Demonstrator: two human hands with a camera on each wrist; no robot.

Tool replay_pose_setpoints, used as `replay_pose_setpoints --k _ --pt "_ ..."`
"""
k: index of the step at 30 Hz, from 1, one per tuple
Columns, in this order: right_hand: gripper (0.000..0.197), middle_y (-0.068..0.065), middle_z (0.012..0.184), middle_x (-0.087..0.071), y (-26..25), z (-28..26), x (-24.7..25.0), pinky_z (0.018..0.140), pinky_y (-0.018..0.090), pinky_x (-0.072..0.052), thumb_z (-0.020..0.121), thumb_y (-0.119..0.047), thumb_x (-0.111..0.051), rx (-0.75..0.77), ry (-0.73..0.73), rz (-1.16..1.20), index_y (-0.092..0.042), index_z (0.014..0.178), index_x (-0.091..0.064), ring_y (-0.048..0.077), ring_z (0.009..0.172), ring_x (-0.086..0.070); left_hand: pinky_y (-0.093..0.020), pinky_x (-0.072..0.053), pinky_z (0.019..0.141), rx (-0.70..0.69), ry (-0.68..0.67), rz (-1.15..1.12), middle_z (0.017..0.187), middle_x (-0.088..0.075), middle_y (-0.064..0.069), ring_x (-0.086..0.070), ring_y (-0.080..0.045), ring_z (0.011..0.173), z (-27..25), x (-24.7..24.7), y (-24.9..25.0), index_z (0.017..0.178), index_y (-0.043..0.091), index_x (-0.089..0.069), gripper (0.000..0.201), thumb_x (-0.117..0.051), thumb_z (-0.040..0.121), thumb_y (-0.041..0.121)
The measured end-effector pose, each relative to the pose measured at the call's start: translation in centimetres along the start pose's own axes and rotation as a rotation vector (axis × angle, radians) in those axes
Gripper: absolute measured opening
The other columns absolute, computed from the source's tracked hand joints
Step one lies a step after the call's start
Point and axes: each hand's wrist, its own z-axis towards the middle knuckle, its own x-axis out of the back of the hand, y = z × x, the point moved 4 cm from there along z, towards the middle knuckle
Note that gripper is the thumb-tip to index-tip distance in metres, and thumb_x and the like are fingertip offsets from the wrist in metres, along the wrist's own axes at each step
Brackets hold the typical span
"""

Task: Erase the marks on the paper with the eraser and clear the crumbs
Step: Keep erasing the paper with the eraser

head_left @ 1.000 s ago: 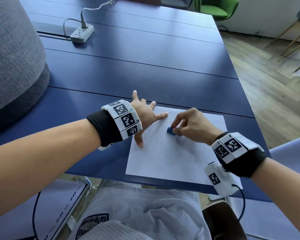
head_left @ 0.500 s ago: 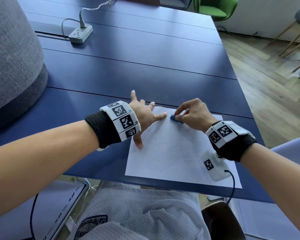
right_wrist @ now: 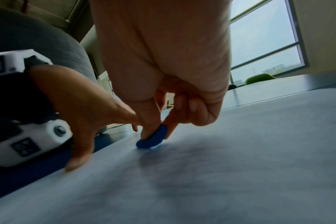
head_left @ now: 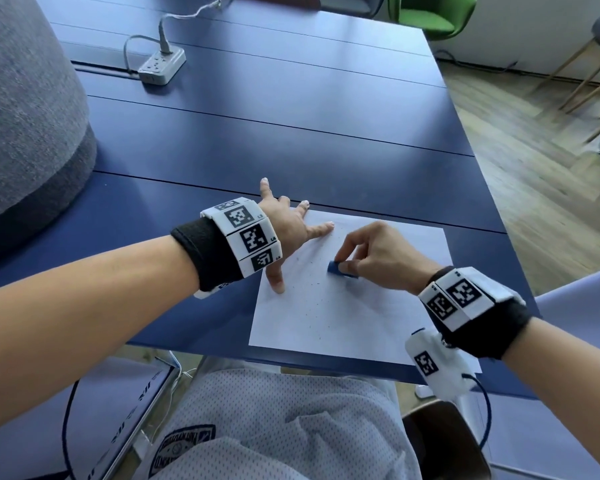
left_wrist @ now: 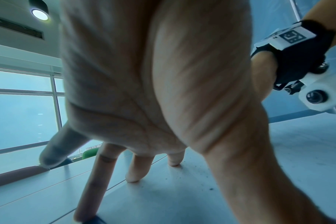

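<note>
A white sheet of paper (head_left: 371, 320) lies on the blue table (head_left: 291, 143) near its front edge. Small dark eraser crumbs (head_left: 312, 296) are scattered over its left and middle parts. My left hand (head_left: 291, 233) lies spread with straight fingers on the sheet's far left corner, thumb on the left edge. My right hand (head_left: 374, 258) pinches a small blue eraser (head_left: 340, 268) between thumb and fingers, its tip pressed to the paper near the middle. In the right wrist view the eraser (right_wrist: 153, 138) touches the sheet (right_wrist: 220, 174).
A grey power strip (head_left: 161, 65) with a cable sits at the table's far left. A large grey upholstered shape (head_left: 21, 126) stands at the left. A green chair (head_left: 430, 12) is behind the table, and wooden floor (head_left: 534, 168) lies to the right.
My right hand carried the eraser up to the sheet's far edge, then back down toward the middle. The left hand stayed in place on the corner.
</note>
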Motion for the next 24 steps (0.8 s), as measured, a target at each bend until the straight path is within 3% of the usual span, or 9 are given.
replay_pose_setpoints --k 5,10,14,18,22,24 --pt "0.004 0.004 0.066 -0.068 0.7 1.0 1.9 0.056 0.019 -0.044 0.078 -0.013 -0.073 -0.067 0.192 0.015 -0.017 0.078 -0.075 0.008 0.055 -0.057 -0.077 -0.002 0.105 0.003 -0.001 -0.002 0.163 0.008 -0.012 -0.018 -0.041 0.144 -0.1 0.1 0.0 0.149 0.043 0.023 0.139 -0.075 0.056 0.075" --pt "0.003 0.000 0.057 -0.062 0.0 -1.2 -0.3 0.040 0.009 -0.033 0.078 -0.010 -0.073 -0.011 -0.036 0.028 -0.012 0.079 -0.076 -0.001 0.038 -0.046 -0.076 -0.002 0.105 0.009 -0.010 -0.003 0.163 0.008 -0.012 -0.017 -0.041 0.144 -0.1 0.1 0.0 0.149 0.042 0.023 0.138 -0.076 0.057 0.072" --pt "0.012 -0.003 0.061 -0.063 0.6 -1.0 0.2 0.045 0.010 -0.036 0.078 -0.010 -0.071 -0.032 0.175 0.024 -0.021 0.075 -0.073 0.002 0.047 -0.050 -0.076 -0.002 0.105 0.011 -0.005 0.003 0.163 0.007 -0.012 -0.017 -0.041 0.144 -0.1 0.2 0.1 0.149 0.042 0.022 0.137 -0.076 0.058 0.073" --pt "0.010 -0.004 0.058 -0.062 -0.3 -2.7 -1.6 0.043 0.008 -0.035 0.077 -0.009 -0.073 0.025 -0.068 0.009 -0.018 0.076 -0.076 0.000 0.044 -0.049 -0.076 -0.002 0.105 0.015 -0.014 0.006 0.163 0.007 -0.012 -0.018 -0.041 0.144 -0.3 0.2 0.2 0.149 0.042 0.023 0.138 -0.076 0.058 0.072" --pt "0.010 -0.003 0.063 -0.064 0.2 -1.3 0.4 0.049 0.015 -0.039 0.079 -0.012 -0.072 -0.021 0.119 -0.006 -0.021 0.078 -0.075 0.004 0.051 -0.052 -0.077 -0.003 0.104 0.017 -0.018 0.008 0.163 0.008 -0.011 -0.017 -0.041 0.144 -0.2 0.3 0.2 0.148 0.042 0.024 0.138 -0.075 0.058 0.073" --pt "0.011 -0.002 0.063 -0.063 0.2 -1.9 0.1 0.049 0.013 -0.039 0.079 -0.010 -0.072 0.004 0.089 -0.016 -0.021 0.076 -0.073 0.004 0.051 -0.052 -0.077 -0.002 0.104 0.016 -0.020 0.001 0.163 0.008 -0.011 -0.017 -0.041 0.144 -0.2 0.3 0.3 0.149 0.042 0.024 0.137 -0.076 0.059 0.072"
